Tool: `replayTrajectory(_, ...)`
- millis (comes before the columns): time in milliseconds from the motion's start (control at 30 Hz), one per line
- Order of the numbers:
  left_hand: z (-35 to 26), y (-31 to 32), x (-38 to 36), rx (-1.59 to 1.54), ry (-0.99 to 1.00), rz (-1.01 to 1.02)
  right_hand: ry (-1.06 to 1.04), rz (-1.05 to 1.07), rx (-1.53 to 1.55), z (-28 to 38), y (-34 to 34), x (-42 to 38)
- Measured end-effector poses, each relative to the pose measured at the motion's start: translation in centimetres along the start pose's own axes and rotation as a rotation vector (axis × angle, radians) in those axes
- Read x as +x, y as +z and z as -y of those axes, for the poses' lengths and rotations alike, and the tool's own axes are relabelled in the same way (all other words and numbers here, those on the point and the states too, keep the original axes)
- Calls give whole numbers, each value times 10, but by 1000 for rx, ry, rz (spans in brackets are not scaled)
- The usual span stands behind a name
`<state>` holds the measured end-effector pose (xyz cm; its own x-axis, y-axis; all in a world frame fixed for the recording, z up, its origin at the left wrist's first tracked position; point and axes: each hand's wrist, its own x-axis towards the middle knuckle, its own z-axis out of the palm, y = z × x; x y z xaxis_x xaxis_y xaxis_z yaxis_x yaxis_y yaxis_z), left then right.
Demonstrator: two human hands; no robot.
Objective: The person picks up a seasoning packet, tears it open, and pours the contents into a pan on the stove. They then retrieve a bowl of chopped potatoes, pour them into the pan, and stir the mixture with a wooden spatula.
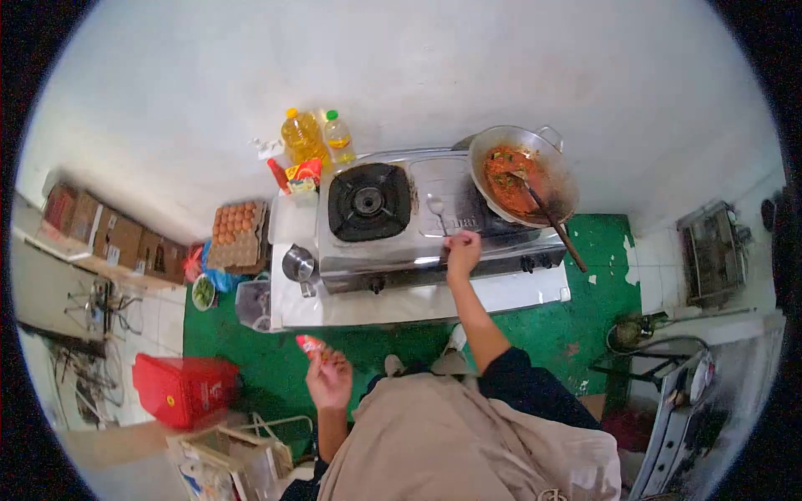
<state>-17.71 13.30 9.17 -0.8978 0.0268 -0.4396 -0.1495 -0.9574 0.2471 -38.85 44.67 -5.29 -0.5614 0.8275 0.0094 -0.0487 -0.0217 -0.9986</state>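
Note:
My left hand (329,380) is closed around a small red packet (310,343), held low in front of the stove's left half. Over the stove's front edge, my right hand (463,253) has its fingers pinched at the handle end of a metal spoon (435,205). The spoon's bowl points toward the wall, above the stove top between the two burners. On the right burner stands a large metal wok (565,190) with red-orange sauce (509,185) in it. A wooden-handled ladle or spatula (547,210) rests in the sauce, its handle sticking out over the wok's front rim.
The left burner (368,200) has no pot. Oil bottles (304,136), a clear bottle (338,138) and red packets (304,173) stand at the back left. A metal cup (298,264) sits beside the stove. Eggs (235,223) fill a tray at left; a red container (185,391) stands on the floor.

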Motion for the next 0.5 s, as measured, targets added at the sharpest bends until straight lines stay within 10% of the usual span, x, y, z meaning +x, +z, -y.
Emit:
replayTrajectory(167, -41, -2, 2, 8, 15, -50, -334, 116, -690, 32, 0, -17)
replayTrajectory(367, -55, 10, 20, -90, -86, 71, -935, 124, -830, 137, -69, -16)
replayTrajectory(500, -49, 16, 31, -121, -113, 118, -911, -55, -1411, 188, -164, 47)
